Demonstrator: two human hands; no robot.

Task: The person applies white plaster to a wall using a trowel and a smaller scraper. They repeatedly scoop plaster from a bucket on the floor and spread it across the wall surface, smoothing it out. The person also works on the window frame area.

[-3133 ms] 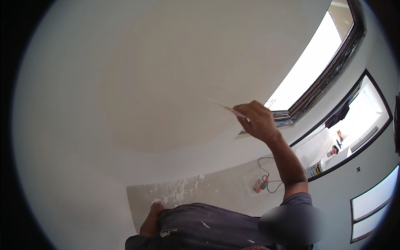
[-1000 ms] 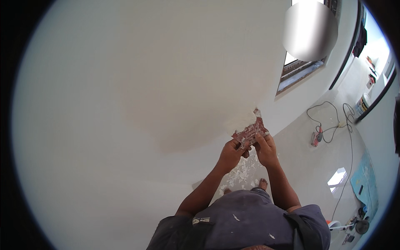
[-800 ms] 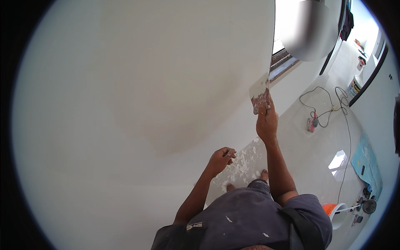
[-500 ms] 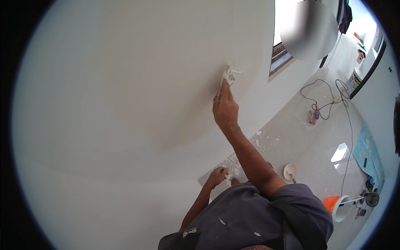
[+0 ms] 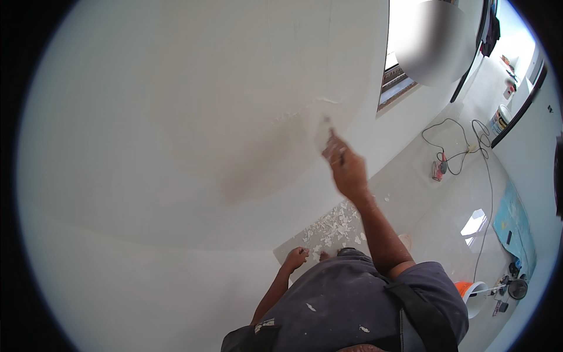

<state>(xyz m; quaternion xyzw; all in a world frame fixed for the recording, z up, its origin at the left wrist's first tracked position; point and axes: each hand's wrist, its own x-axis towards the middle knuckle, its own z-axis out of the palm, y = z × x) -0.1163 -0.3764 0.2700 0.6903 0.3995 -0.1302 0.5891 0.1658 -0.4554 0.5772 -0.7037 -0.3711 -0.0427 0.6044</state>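
Observation:
My right hand (image 5: 349, 170) is closed around a putty knife (image 5: 324, 132), which is pale and smeared by motion. It is close to the white wall (image 5: 146, 146), below a short ragged line of loosened coating (image 5: 326, 100). Left of the knife, a darker, beige-grey patch (image 5: 258, 161) runs slantwise across the wall. Down by my waist, my left hand (image 5: 297, 258) hangs near the wall's foot with its fingers curled in. Whether anything is inside those fingers is hidden.
Broken white flakes (image 5: 334, 227) litter the floor at the wall's foot. A red power tool (image 5: 438, 168) lies on the right with its looping cable (image 5: 488, 176). Beyond are an orange-and-white bucket (image 5: 476, 302), a blue sheet (image 5: 513, 226) and a window (image 5: 394, 94).
My right hand and the putty knife have moved down and right from the ragged line, leaving it in view. My left hand has shifted slightly left and down.

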